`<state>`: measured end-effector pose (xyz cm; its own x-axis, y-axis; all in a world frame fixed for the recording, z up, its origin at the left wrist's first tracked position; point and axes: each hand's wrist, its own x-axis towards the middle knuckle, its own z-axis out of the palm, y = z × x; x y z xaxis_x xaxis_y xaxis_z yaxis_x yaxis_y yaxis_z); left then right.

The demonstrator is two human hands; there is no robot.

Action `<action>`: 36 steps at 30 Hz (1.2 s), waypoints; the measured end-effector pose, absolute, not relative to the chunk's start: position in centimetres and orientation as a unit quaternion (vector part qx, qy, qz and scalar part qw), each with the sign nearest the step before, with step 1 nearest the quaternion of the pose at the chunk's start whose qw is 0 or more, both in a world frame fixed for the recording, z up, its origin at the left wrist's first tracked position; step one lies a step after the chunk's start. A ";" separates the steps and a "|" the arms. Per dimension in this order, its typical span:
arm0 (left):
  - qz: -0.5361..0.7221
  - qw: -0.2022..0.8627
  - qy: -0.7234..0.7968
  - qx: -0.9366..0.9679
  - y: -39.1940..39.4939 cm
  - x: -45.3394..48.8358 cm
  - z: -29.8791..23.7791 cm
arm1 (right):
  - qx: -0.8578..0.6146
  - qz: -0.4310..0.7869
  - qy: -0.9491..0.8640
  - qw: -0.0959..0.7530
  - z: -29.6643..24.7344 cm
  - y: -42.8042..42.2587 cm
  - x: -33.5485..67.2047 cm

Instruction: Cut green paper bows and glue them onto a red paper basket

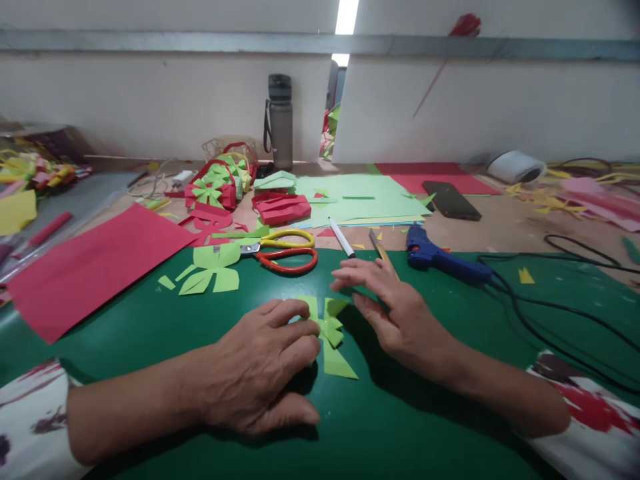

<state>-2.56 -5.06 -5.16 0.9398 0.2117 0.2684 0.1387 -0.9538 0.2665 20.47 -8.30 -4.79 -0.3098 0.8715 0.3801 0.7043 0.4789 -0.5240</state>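
In the head view, the left hand [265, 370] is palm down, fingers and thumb spread, covering the left side of the green paper bow [334, 327] without pinching it. The right hand [395, 307], open and empty, hangs just right of it.

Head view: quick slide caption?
Left hand over a light-green cut-paper piece, right hand hovering beside it, above a glossy green work surface.

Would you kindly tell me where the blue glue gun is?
In the head view, the blue glue gun lies right of centre at the far edge of the green surface, between the right hand and the dark phone.
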 end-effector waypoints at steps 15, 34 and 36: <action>0.299 0.276 0.313 0.858 -3.7 -3.3 -4.9 | -0.422 0.159 -0.866 0.215 -5.5 -9.1 19.9; 0.295 0.312 0.431 0.794 -2.0 -2.2 -4.8 | -0.540 0.188 -0.766 0.293 -4.7 -6.0 20.1; 0.308 0.324 0.433 0.783 -2.0 -2.3 -4.7 | -0.550 0.226 -0.755 0.276 -4.5 -5.3 19.7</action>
